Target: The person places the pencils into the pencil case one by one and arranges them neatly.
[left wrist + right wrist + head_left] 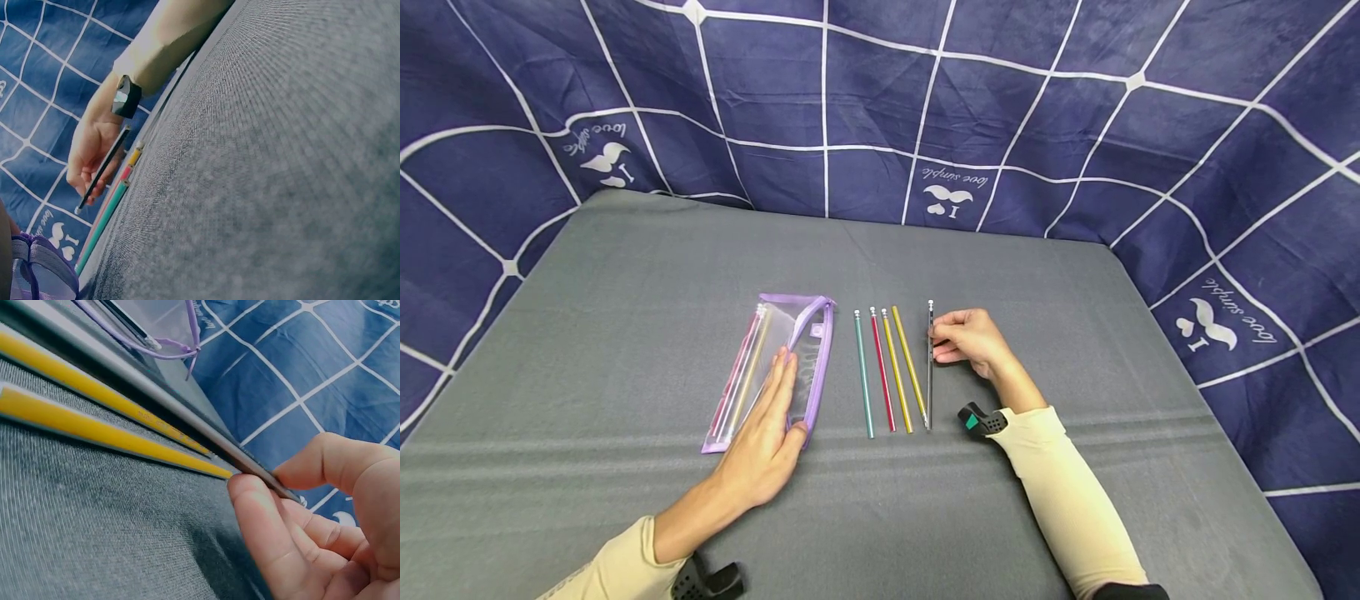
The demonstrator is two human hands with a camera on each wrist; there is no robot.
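Note:
My right hand [976, 343] pinches a black pencil [930, 387] between thumb and fingers, near its eraser end. In the right wrist view that pencil [206, 434] slants across above two yellow ones. My left hand [760, 454] lies with straight fingers on a clear pencil case [820, 375] with purple trim, whose top looks unzipped. Inside the case, pencils [741, 379] show through at the left. Between the hands lie a teal pencil [864, 379], a red pencil [882, 367], a yellow pencil [897, 371] and a second yellow pencil [909, 362], which is tilted.
A grey cloth [685, 258] covers the table. Behind and at both sides hangs a navy curtain [880, 92] with white grid lines. Each wrist wears a black strap device; the right one [981, 419] has a green mark.

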